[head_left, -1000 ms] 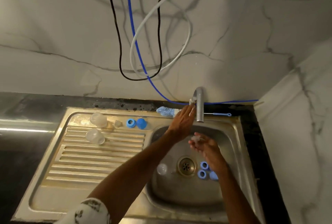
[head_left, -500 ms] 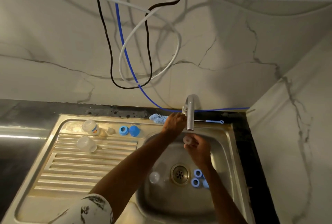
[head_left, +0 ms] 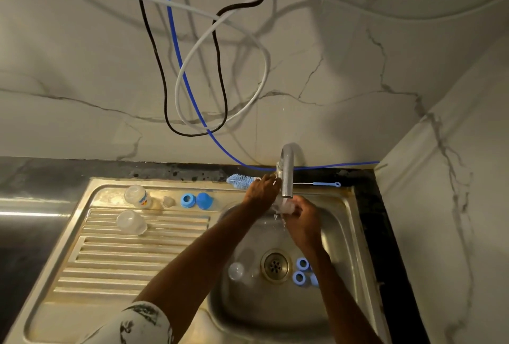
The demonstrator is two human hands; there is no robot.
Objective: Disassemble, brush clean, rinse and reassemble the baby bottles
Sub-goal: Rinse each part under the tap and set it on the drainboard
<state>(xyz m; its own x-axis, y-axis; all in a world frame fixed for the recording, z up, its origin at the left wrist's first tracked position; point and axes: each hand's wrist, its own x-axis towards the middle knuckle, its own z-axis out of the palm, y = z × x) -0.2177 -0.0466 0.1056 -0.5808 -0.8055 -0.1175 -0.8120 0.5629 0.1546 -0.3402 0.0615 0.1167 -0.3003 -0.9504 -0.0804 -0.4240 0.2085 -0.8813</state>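
Head view: right hand (head_left: 301, 217) pinches a small clear bottle part (head_left: 286, 207) right under the tap spout (head_left: 287, 178). Water seems to run. Left hand (head_left: 261, 190) is at the tap's base, and its grip cannot be told. Best to turn the part so water flushes inside, with a gentle flow. Bottle brush (head_left: 241, 180) lies just beyond the left hand, blue rings (head_left: 301, 263) beside the right forearm. Teat or cap is unclear. Tap handle is hidden.

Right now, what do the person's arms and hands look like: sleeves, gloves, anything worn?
The left hand and right hand are bare: no gloves, no watch or ring that I can see. The left arm wears a short white sleeve with a dark pattern. The right arm shows no sleeve in view.
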